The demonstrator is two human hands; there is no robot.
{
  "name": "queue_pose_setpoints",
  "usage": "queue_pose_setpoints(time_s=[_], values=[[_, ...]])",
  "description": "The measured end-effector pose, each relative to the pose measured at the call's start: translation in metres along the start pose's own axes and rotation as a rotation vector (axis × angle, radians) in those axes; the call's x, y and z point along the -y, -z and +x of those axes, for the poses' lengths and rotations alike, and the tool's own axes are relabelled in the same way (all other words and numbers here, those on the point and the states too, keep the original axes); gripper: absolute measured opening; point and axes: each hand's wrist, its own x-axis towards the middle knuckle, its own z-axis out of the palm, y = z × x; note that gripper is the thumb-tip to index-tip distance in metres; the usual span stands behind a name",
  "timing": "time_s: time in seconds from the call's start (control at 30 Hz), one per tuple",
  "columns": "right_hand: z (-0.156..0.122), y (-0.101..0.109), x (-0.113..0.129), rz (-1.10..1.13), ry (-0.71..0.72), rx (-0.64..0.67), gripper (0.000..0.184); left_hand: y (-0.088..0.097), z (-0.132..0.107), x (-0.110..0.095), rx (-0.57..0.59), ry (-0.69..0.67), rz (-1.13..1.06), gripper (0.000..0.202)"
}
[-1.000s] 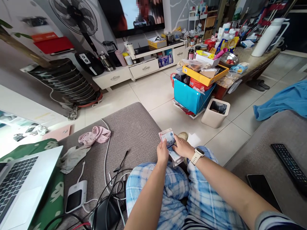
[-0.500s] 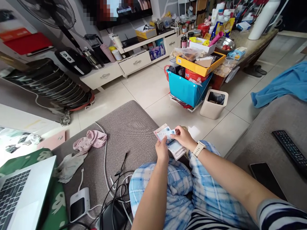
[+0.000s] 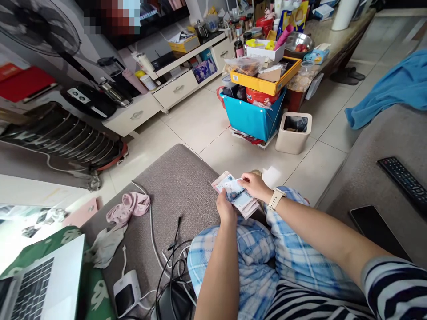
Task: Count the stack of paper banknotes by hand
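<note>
A fanned stack of banknotes point(image 3: 240, 198), pale blue and pinkish, is held above my lap. My left hand point(image 3: 225, 205) is closed on its left side, with the thumb lying over the top note. At the upper right edge, my right hand point(image 3: 254, 184) pinches the corner of one note between thumb and fingers. A beige watch point(image 3: 276, 198) circles my right wrist. Beneath the notes are my legs in blue checked trousers point(image 3: 248, 242). The lower ends of the notes stick out between both hands, and my left palm hides part of them.
On the grey sofa point(image 3: 180, 186) to the left lie a pink cloth point(image 3: 129, 209), tangled cables, a white power bank point(image 3: 126, 293) and a laptop point(image 3: 50, 280). A phone point(image 3: 378, 231) and a remote point(image 3: 403, 182) lie at right. Ahead stand a bin point(image 3: 293, 133) and a blue basket point(image 3: 255, 115).
My right hand has shifted slightly with a note's corner, and more of the blue note faces show between my hands. The whole view has turned a little.
</note>
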Motion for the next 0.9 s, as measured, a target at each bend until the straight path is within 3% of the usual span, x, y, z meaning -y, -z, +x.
queue_pose_setpoints(time_s=[0.2, 0.4, 0.6, 0.9], values=[[-0.0034, 0.0027, -0.0036, 0.247, 0.041, 0.105, 0.021, -0.0025, -0.0052, -0.004, -0.021, -0.015, 0.022, 0.027], [-0.0008, 0.0049, -0.0094, 0.393, -0.059, 0.185, 0.023, -0.0025, -0.0059, -0.0025, -0.021, -0.055, 0.087, 0.023], [0.0003, 0.008, -0.01, 0.416, -0.093, 0.204, 0.025, 0.0022, -0.0049, -0.0004, -0.009, -0.145, 0.239, 0.022], [-0.0006, 0.0072, -0.0083, 0.453, -0.145, 0.222, 0.026, 0.0035, -0.002, 0.0022, 0.003, -0.115, 0.197, 0.024]])
